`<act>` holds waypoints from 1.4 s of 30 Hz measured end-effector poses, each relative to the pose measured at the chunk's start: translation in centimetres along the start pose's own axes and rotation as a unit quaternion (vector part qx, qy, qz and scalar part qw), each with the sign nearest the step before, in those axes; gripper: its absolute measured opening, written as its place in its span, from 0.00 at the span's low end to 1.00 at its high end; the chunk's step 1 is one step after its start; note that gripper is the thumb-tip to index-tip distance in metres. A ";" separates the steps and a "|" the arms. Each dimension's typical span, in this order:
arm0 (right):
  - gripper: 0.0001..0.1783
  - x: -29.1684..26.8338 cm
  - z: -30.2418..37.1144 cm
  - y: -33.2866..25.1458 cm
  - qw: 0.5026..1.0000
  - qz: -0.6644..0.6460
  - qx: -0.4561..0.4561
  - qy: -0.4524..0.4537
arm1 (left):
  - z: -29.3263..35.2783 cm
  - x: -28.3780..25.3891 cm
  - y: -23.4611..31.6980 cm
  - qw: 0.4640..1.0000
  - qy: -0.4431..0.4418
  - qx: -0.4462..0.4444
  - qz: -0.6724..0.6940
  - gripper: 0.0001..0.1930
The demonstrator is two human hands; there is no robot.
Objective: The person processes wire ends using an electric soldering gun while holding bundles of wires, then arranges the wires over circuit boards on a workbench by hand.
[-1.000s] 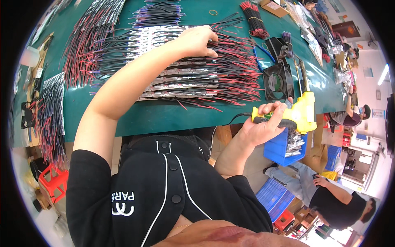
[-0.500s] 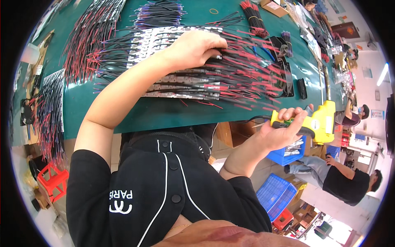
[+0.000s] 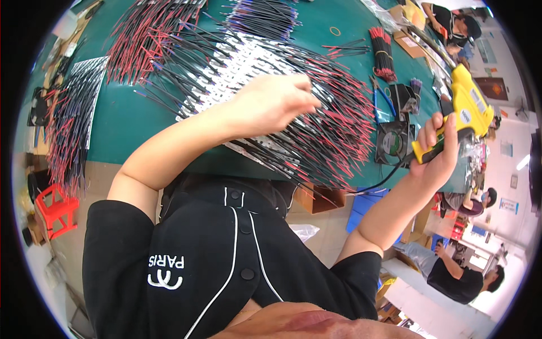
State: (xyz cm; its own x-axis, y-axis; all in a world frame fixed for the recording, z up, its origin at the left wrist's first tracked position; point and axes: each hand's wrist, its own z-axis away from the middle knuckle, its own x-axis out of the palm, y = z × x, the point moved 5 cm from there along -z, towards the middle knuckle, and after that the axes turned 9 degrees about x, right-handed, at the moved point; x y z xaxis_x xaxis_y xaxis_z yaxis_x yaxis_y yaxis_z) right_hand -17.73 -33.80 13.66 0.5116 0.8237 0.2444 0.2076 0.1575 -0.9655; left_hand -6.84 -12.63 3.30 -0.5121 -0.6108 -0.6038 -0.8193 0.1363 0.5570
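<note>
My right hand [image 3: 437, 144] is wrapped round the grip of a yellow heat gun [image 3: 473, 99], raised at the right of the table. Its metal barrel points up and to the left, and a black cord [image 3: 384, 182] trails from its handle. My left hand [image 3: 276, 104] is over a wide layer of black wires with red ends [image 3: 344, 121], its fingers curled together. What they hold, if anything, I cannot make out. Across the wires run white labelled strips [image 3: 240, 65]. The layer lies slanted on the green table [image 3: 116, 127], some red ends reaching past its near edge.
More wire bundles lie at the far left [image 3: 144, 42], back [image 3: 262, 17] and left edge [image 3: 79, 121]. Blue-handled pliers [image 3: 384, 101] and a black square fan [image 3: 393, 141] sit right of the wires. A red stool [image 3: 56, 209] stands at left. Other people [image 3: 457, 277] are at right.
The heat gun has gone up and to the right in my right hand. The wire layer has turned, its right side swinging nearer me. My left hand has shifted slightly right and nearer.
</note>
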 end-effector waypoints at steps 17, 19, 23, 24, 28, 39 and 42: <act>0.21 8.2 -4.7 12.8 0.964 -0.095 0.171 -0.182 | 5.4 -5.9 -4.4 0.933 0.204 -0.223 -0.196 0.06; 0.21 8.1 -4.4 13.8 0.962 -0.089 0.175 -0.192 | 5.5 -5.9 -4.5 0.931 0.202 -0.229 -0.199 0.05; 0.23 8.3 -3.6 14.5 0.977 -0.021 0.150 -0.149 | 5.3 -5.7 -4.7 0.938 0.229 -0.234 -0.113 0.03; 0.24 8.5 -3.5 14.7 0.979 -0.014 0.149 -0.137 | 5.2 -5.5 -4.5 0.938 0.228 -0.236 -0.112 0.03; 0.27 9.5 -3.1 14.6 0.980 0.039 0.151 -0.122 | 4.3 -4.0 -3.7 0.933 0.236 -0.256 0.092 0.03; 0.28 10.6 -2.1 13.9 0.970 0.083 0.143 -0.181 | 3.3 -2.5 -2.7 0.910 0.231 -0.273 0.208 0.04; 0.27 10.5 -1.8 14.0 0.968 0.089 0.138 -0.191 | 3.6 -2.7 -2.3 0.913 0.235 -0.263 0.206 0.02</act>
State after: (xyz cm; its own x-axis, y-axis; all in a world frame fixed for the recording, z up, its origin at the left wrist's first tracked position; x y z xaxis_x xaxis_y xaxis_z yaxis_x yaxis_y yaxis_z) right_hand -7.92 -23.95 2.91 0.1618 0.9842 0.0713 -0.1139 0.0904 -0.9894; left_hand -4.44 -8.46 1.60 -0.4810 -0.8759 -0.0387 -0.2805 0.1120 0.9533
